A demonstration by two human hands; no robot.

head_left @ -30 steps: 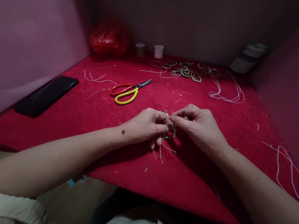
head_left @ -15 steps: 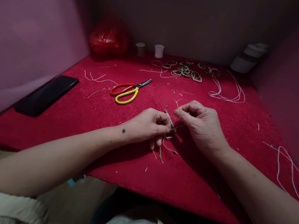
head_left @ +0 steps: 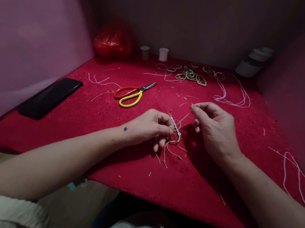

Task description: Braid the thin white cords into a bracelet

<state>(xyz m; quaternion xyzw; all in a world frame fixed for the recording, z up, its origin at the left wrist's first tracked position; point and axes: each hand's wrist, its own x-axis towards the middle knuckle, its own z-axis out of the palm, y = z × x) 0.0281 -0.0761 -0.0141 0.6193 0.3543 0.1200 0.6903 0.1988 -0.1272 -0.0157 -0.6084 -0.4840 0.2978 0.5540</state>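
Low over the red cloth, my left hand (head_left: 153,128) pinches a braided cord bracelet (head_left: 175,128) between thumb and forefinger. The bracelet is pale and greenish, and its knotted tail ends hang toward me past my fingers. My right hand (head_left: 215,129) is closed in a pinch on the tip of a thin cord strand (head_left: 184,117). That strand runs taut from the bracelet up to the right fingertips. Scissors (head_left: 132,96) with one red and one yellow handle lie beyond my left hand, their blades pointing away to the right.
A black phone (head_left: 50,98) lies at the left. Several similar bracelets (head_left: 190,75) are heaped at the back, near two spools (head_left: 163,54), a red plastic bag (head_left: 114,42) and a bottle (head_left: 253,62). Loose white cords (head_left: 234,100) and snipped bits dot the red cloth (head_left: 139,196). Pink walls flank both sides.
My right hand has moved up and to the right, away from the bracelet, and the strand is now stretched out. My left hand keeps its hold in nearly the same place.
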